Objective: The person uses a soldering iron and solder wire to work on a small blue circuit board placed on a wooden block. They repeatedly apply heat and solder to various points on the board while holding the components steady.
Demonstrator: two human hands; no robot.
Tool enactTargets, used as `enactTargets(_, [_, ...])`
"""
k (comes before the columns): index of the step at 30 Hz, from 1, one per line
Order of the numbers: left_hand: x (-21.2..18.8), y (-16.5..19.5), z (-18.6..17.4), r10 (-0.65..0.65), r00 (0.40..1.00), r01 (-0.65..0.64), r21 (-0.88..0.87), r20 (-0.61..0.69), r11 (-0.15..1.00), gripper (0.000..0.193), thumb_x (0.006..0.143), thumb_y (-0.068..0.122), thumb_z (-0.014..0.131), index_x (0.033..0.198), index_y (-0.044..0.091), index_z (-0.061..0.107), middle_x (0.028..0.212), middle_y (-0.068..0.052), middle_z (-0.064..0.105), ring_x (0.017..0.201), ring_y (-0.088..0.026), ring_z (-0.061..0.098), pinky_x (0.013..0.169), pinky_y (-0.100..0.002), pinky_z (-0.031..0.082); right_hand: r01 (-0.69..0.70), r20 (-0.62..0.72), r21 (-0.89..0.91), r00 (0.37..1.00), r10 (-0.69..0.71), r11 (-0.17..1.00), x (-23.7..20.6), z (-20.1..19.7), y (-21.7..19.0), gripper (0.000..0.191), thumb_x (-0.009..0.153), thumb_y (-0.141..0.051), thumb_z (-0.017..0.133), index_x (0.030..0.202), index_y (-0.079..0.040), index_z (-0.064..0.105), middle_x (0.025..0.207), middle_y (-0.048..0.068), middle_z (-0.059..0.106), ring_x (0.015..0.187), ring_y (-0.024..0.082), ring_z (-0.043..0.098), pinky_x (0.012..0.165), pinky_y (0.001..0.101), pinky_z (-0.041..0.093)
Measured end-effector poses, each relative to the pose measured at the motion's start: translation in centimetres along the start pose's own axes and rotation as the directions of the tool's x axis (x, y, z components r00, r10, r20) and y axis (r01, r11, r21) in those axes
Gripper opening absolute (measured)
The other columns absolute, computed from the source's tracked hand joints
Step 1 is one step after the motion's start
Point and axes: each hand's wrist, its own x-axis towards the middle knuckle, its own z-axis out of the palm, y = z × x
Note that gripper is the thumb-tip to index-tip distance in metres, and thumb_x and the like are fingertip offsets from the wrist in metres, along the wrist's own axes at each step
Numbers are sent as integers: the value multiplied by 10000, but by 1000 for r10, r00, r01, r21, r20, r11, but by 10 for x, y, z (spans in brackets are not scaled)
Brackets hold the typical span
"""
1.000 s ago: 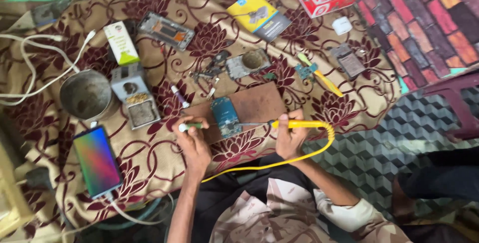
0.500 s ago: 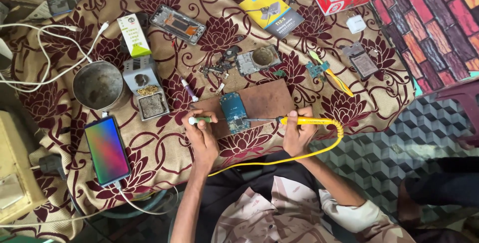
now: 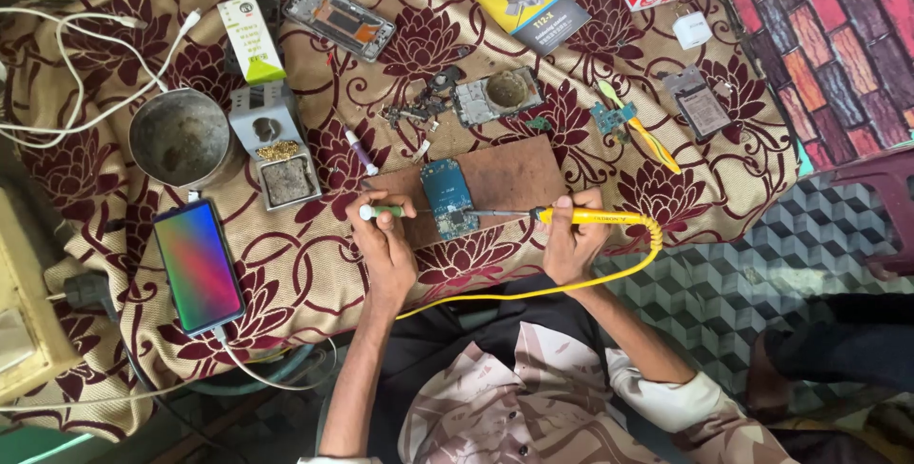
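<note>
The left hand [image 3: 386,240] is seen closed round a green-handled tool [image 3: 381,210], its tip aimed at three o'clock; the right hand [image 3: 571,236] is clamped on a yellow soldering iron [image 3: 595,217], pointed at nine o'clock; between them a blue circuit board [image 3: 448,197] is laid on a brown board [image 3: 505,178]; farther, at eleven o'clock, a metal bowl [image 3: 181,138] is spotted.

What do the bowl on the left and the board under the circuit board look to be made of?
Round bowl: looks like bare metal, dull grey and stained inside, with a thin rim. Board under the blue circuit board: probably wood or fibreboard, flat matte brown with square edges; the grain is too faint to tell which.
</note>
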Motion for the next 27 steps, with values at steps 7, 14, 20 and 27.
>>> enactTargets(7, [1,-2,3,-15,1000,15,-15,7,1000,418,1143,405,292,1227,8,390,905,-85,664,519,-39,409,461,-223,336,70,199,-73,979,-54,995,19,-6,-21,224,1072,-72,584,904,-43,440,619,29,502,544,69,495,491,261,363])
enactTargets(14, [1,6,2,24,1000,-24,-23,9,999,389,1182,389,310,1231,11,387,919,-99,656,565,-55,398,524,-241,332,355,493,-225,845,-208,907,56,7,-82,278,1020,-71,675,827,-47,476,656,52,551,553,110,551,511,288,427])
enactTargets(20, [2,11,4,16,1000,-14,-44,25,999,369,1163,372,321,1212,10,376,897,-84,647,540,-44,417,481,-228,335,353,463,-357,871,-165,865,68,29,-112,375,975,-93,733,716,-56,465,549,22,496,435,126,522,447,308,397])
enactTargets(27, [4,12,4,25,999,-25,-18,26,1000,357,1172,369,309,1207,20,378,891,-73,654,537,-43,417,488,-225,332,405,377,-596,904,-203,694,56,32,-113,422,965,-212,752,680,-113,457,553,21,428,444,242,387,541,408,323])
